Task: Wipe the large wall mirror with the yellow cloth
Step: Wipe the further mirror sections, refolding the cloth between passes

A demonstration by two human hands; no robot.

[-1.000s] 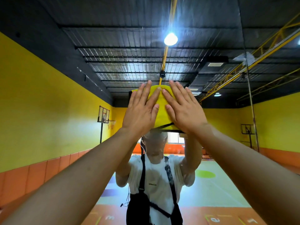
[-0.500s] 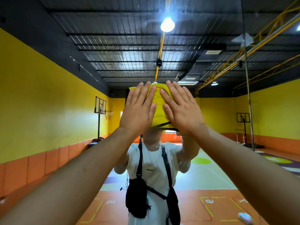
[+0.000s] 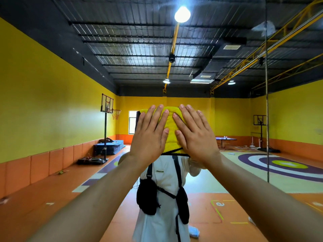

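The large wall mirror (image 3: 70,110) fills the whole view and reflects a yellow-walled gym hall. A folded yellow cloth (image 3: 170,131) with a dark edge lies flat against the glass at the centre. My left hand (image 3: 150,135) presses on its left half with fingers spread and pointing up. My right hand (image 3: 194,135) presses on its right half the same way. Both arms are stretched forward. Below the cloth the mirror shows the reflection of a person in a white shirt with black straps and pouches.
A vertical seam (image 3: 266,102) between mirror panels runs down the right side. The reflection shows a basketball hoop stand (image 3: 106,130), blue mats, a table at the far right and an orange floor with a purple target ring.
Both hands have slid the cloth down the glass. The camera has tilted down, so more of the reflected floor and less of the ceiling shows.
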